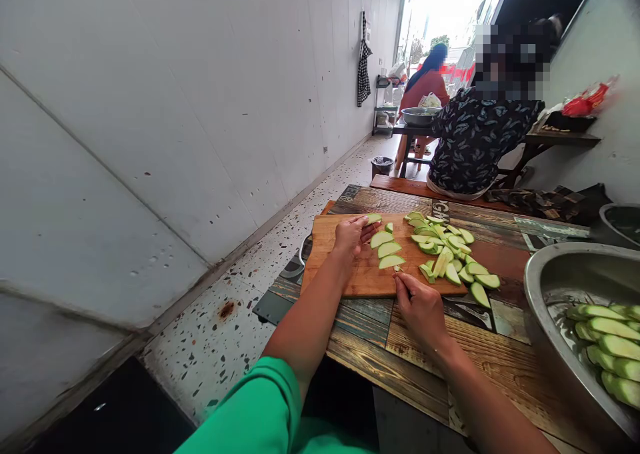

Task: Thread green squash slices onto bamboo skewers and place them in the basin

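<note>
My left hand (351, 235) is over the cutting board (327, 247), its fingers closed around a pale, green-skinned vegetable slice (373, 219). Three more half-round slices (389, 249) lie in a row on the wood, just right of that hand. Near the board's front edge, my right hand (420, 305) has thumb and fingers pinched together. Something small and pale shows at its fingertips, too small to name. A heap of cut pieces (443, 241) covers the board's right side and spills past its edge onto the table.
The plank-patterned table (415, 361) carries a large metal basin (537, 287) at right, holding long peeled-looking vegetable pieces (615, 347). Beyond stands a bench (400, 186), with a person in a patterned shirt (483, 141) and another in red (425, 87). A white wall (225, 107) borders the left.
</note>
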The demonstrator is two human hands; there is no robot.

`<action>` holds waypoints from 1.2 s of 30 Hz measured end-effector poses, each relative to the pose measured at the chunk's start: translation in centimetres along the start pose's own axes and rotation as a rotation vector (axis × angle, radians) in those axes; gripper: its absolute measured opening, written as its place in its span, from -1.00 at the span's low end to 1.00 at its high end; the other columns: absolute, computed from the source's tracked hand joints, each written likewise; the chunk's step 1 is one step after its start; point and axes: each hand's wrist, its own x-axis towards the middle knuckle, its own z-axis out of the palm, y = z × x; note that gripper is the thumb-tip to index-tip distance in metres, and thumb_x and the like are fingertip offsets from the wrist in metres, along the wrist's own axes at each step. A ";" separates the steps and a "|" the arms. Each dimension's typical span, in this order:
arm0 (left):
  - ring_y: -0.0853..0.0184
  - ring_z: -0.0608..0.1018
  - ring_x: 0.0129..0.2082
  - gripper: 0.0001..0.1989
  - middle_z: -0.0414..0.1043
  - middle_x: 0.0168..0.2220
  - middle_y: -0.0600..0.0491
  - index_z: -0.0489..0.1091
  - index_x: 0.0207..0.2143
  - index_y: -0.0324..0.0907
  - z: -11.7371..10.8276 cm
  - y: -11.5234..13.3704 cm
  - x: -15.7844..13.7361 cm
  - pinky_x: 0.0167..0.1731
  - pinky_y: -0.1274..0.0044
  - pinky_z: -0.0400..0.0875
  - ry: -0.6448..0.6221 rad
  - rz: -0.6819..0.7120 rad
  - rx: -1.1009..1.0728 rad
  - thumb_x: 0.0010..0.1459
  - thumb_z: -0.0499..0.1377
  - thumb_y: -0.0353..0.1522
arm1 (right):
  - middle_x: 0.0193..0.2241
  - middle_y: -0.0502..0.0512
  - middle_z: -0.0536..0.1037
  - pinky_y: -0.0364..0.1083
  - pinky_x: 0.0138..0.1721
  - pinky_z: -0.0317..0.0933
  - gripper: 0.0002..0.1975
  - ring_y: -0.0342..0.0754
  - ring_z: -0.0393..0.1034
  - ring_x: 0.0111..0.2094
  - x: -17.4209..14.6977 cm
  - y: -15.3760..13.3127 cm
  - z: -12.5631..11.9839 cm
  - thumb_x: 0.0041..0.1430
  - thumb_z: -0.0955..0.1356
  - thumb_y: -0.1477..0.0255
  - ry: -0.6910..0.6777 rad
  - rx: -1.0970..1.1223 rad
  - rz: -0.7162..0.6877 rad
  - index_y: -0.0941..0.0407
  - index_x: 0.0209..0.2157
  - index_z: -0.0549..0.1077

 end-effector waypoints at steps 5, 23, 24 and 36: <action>0.27 0.61 -0.34 -0.93 0.53 -0.44 -0.07 0.35 -0.38 -0.30 -0.1 0.1 -0.1 -0.14 0.39 0.43 -0.007 0.016 0.002 0.07 0.14 -0.58 | -0.39 0.18 0.60 -0.12 -0.32 0.28 -0.69 -0.04 0.48 -0.43 0.0 0.0 0.0 0.26 0.17 0.39 0.005 0.011 -0.008 0.17 -0.34 0.51; 0.32 0.61 -0.42 -0.93 0.53 -0.45 -0.07 0.37 -0.37 -0.33 0.2 0.0 -0.5 -0.20 0.44 0.47 -0.014 0.029 0.085 0.10 0.11 -0.57 | -0.42 0.14 0.61 -0.14 -0.40 0.24 -0.70 -0.03 0.50 -0.44 0.4 0.0 -0.4 0.22 0.20 0.36 -0.016 0.085 0.068 0.16 -0.35 0.54; 0.32 0.61 -0.42 -0.93 0.53 -0.45 -0.07 0.38 -0.36 -0.33 0.2 0.0 -0.4 -0.21 0.44 0.47 -0.014 0.029 0.096 0.10 0.11 -0.58 | -0.42 0.14 0.61 -0.14 -0.40 0.23 -0.70 -0.03 0.49 -0.44 0.5 0.0 -0.5 0.21 0.21 0.36 -0.022 0.099 0.080 0.16 -0.35 0.54; 0.33 0.59 -0.45 -0.92 0.54 -0.41 -0.08 0.40 -0.35 -0.32 0.4 -0.4 -0.5 -0.37 0.52 0.46 -0.048 -0.016 0.115 0.06 0.14 -0.54 | -0.36 0.19 0.61 -0.10 -0.34 0.27 -0.67 0.01 0.50 -0.38 0.6 0.4 -0.3 0.21 0.21 0.31 -0.043 0.157 0.138 0.17 -0.33 0.54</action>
